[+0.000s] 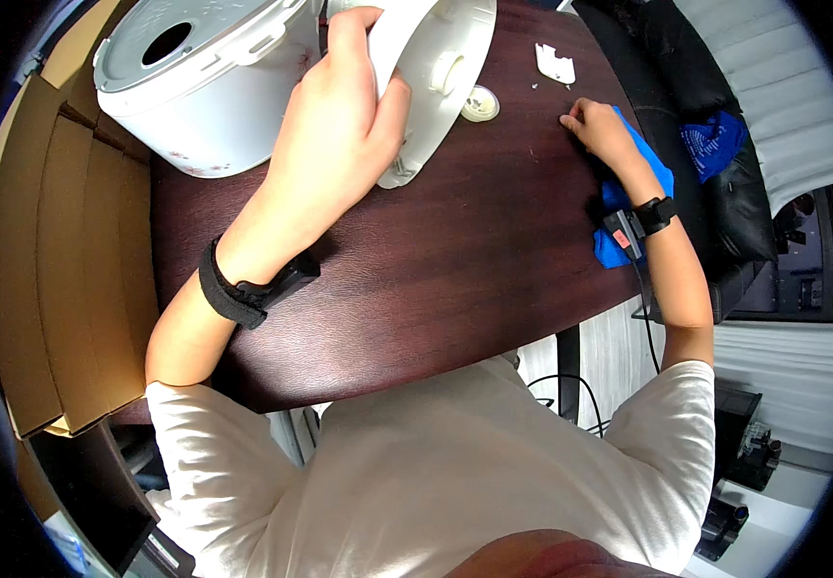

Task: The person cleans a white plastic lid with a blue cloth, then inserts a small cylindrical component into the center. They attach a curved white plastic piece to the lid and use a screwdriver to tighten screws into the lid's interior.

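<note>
My left hand (344, 125) grips the edge of a white plastic lid (436, 67) that stands tilted on the dark wooden table (416, 279). The white round cooker body (195, 77) sits just left of that hand. My right hand (599, 130) rests on a blue cloth (652, 183) at the table's right side, fingers curled down against the tabletop; nothing shows in its grasp. A small white round cap (480, 103) lies by the lid's lower edge, and a small white plastic piece (555, 64) lies farther back. Both wrists wear black straps.
Flattened brown cardboard (60, 250) lies along the table's left edge. A black chair (715, 164) with a blue item on it stands to the right. A black cable (646, 318) hangs from my right wrist over the table's edge.
</note>
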`<state>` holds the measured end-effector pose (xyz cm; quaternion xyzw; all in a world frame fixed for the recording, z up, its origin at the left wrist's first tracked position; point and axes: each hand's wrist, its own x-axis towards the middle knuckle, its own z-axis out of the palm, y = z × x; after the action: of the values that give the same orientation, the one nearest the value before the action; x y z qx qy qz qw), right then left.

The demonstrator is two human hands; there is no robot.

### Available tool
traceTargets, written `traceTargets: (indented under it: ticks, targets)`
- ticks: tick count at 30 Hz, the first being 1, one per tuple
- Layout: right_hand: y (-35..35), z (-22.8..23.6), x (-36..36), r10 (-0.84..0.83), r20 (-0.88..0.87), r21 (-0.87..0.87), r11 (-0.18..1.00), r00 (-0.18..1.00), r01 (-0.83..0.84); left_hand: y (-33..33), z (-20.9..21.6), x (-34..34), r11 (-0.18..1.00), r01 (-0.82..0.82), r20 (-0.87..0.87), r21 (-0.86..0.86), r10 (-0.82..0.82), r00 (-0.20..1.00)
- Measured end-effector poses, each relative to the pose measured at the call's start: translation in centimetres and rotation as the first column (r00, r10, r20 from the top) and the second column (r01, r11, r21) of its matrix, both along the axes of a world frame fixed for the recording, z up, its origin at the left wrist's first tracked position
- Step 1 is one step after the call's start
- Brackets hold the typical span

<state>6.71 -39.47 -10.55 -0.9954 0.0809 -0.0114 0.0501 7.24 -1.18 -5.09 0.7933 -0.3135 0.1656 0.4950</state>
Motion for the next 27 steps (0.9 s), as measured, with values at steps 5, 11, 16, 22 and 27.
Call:
traceTargets:
  ticks: [5,11,16,22,27]
  targets:
    - [-0.8,-1.6,0.8,0.103,0.023,-0.213,0.972,0.994,-0.096,0.1,0.0,0.3,1.000,0.001,0.001,0.004,-0.001,1.000]
    - [2.0,1.1,0.5,0.174,0.032,-0.083,0.982,0.984,-0.170,0.2,0.0,0.2,1.000,-0.009,-0.089,0.024,0.011,0.996]
    - [10.8,2.3,-1.8,0.474,0.218,0.467,0.717,0.853,-0.518,0.1,-0.3,0.7,1.000,-0.027,0.032,0.007,0.027,0.999]
    - [17.5,1.1,-1.0,0.535,0.317,0.399,0.674,0.783,-0.622,0.2,-0.3,0.7,1.000,0.003,-0.010,-0.011,-0.003,1.000]
    - [17.8,0.2,-0.6,0.501,0.274,0.401,0.716,0.820,-0.572,0.1,-0.1,0.6,1.000,0.013,-0.030,-0.014,-0.014,0.999]
